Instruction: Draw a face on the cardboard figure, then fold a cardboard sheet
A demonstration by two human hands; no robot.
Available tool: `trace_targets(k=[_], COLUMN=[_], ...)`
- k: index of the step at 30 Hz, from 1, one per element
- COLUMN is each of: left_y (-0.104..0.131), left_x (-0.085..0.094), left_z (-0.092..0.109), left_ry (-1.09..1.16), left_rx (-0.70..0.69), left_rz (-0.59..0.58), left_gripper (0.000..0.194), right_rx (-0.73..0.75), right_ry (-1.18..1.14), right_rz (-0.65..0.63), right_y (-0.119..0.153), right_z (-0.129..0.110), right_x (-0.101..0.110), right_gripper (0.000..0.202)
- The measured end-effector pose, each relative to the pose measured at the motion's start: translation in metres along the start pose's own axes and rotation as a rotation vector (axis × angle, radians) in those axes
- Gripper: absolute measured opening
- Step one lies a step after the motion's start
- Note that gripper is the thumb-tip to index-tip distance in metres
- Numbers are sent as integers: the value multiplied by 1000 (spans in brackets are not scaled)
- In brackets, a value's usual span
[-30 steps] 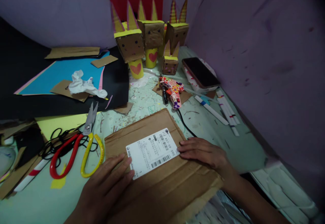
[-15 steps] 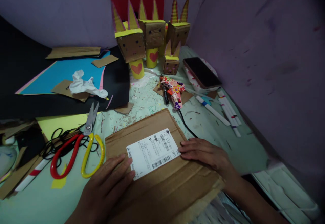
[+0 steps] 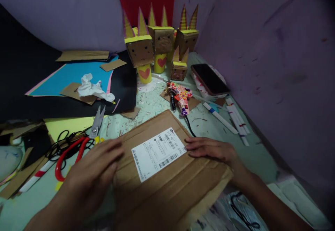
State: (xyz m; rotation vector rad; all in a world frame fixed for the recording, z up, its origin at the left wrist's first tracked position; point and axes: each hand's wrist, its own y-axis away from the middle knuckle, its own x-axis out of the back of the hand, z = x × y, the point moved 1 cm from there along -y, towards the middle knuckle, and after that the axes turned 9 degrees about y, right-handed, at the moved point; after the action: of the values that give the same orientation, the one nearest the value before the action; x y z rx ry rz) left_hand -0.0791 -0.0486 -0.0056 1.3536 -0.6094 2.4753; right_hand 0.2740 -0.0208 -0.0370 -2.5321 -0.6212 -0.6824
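A flat piece of brown cardboard (image 3: 167, 196) with creases and a torn front edge lies before me, tilted in view. It bears a white printed shipping label (image 3: 158, 154). My right hand (image 3: 213, 149) holds its right edge, fingers over the top and thumb hidden. At the left edge is my left hand (image 3: 96, 168), fingers stretched out and slightly apart, a little blurred. Whether it still touches the cardboard I cannot tell. Scissors (image 3: 98, 121) with red and yellow handles lie just beyond my left hand, which covers most of the yellow loop.
Cardboard figures (image 3: 141, 51) with pointed ears stand at the back. A flower-patterned glue gun (image 3: 181, 98) with a black cord lies beyond the cardboard. A phone (image 3: 209, 79) and markers (image 3: 237, 119) are at right. Blue paper (image 3: 70, 72) and crumpled tissue (image 3: 94, 89) lie at left.
My left hand has moved left off the label to the cardboard's left edge, now covering part of the scissors' handles. My right hand keeps its place on the right edge. The view has shifted slightly.
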Motion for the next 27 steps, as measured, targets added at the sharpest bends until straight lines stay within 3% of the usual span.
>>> trace_targets(k=[6,9,13,16,20,22,24,27], left_y=[-58,-66,-64,-52,-23,-6,8,22], left_x=[4,7,9,7,-2,-8,-14,-20], left_z=[17,19,16,16,28,38,49,63], left_ry=[-75,218,779,836,866,896,922,963], left_rx=[377,588,773,843,939,1014,1111,1222], left_rz=[-164,-158,-98,86,243,287,311,349], left_gripper=[61,63,51,45,47,48,47,49], right_rx=[190,179,-50,-263,-496,-555,-461,55], right_ry=[-32,-31,17,-43,31,195,396,514], right_rz=[59,39,283,498,774,723,551,109], right_y=[-40,-53,-60,-53,-26,-10,2,9], right_z=[-8,-11,-4,0,-24,-45,-66,-85], right_x=[22,30,30,28,30,26,15,-20], right_gripper=[30,39,26,39,24,18,17,19])
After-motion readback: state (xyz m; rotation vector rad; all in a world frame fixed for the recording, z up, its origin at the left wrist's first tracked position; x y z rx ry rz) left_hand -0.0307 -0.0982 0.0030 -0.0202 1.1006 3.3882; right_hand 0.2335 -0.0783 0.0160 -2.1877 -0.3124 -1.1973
